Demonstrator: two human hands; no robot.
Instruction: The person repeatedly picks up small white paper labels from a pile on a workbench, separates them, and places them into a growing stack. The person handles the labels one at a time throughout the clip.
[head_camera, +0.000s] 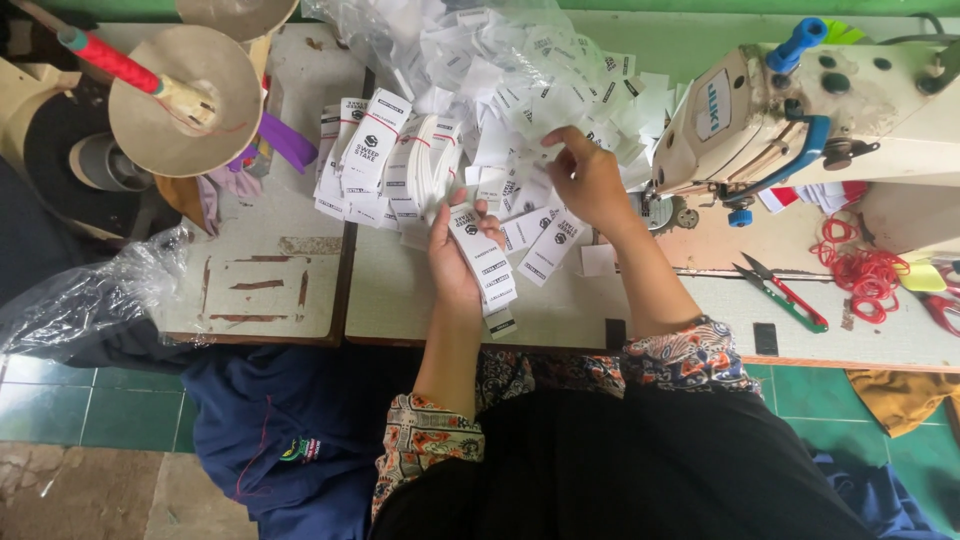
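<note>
- The left hand (452, 262) holds a fanned stack of white labels (486, 268) with its fingers (487, 212) closed round the upper end; the stack hangs down past the palm over the near part of the counter (400, 290).
- The right hand (590, 180) reaches into the loose pile (520, 90) of white labels; its fingers (556, 140) are pinched narrow on one label at the pile's near edge.
- More labels (548, 245) lie flat on the counter between the two hands, just below the right wrist.
- Banded bundles (375, 150) of labels lean together left of the left hand, touching the pile.
- Clear plastic (430, 20) covers the far part of the pile.
- A cream sewing machine (800, 110) stands at the right, just beside the right hand, with a blue knob on top.
- Thread snips (785, 295) with red and green handles lie on the counter below the machine, well apart from both hands.
- Red rubber bands (860, 270) lie in a heap right of the snips.
- A cardboard cone with a red spool (150, 85) sits at the far left, a purple ribbon (287, 140) beside it.
- A crumpled clear bag (90, 295) hangs off the counter's left edge.
- Blue cloth (270, 430) lies on the green tiled floor (60, 405) by the person's lap.
</note>
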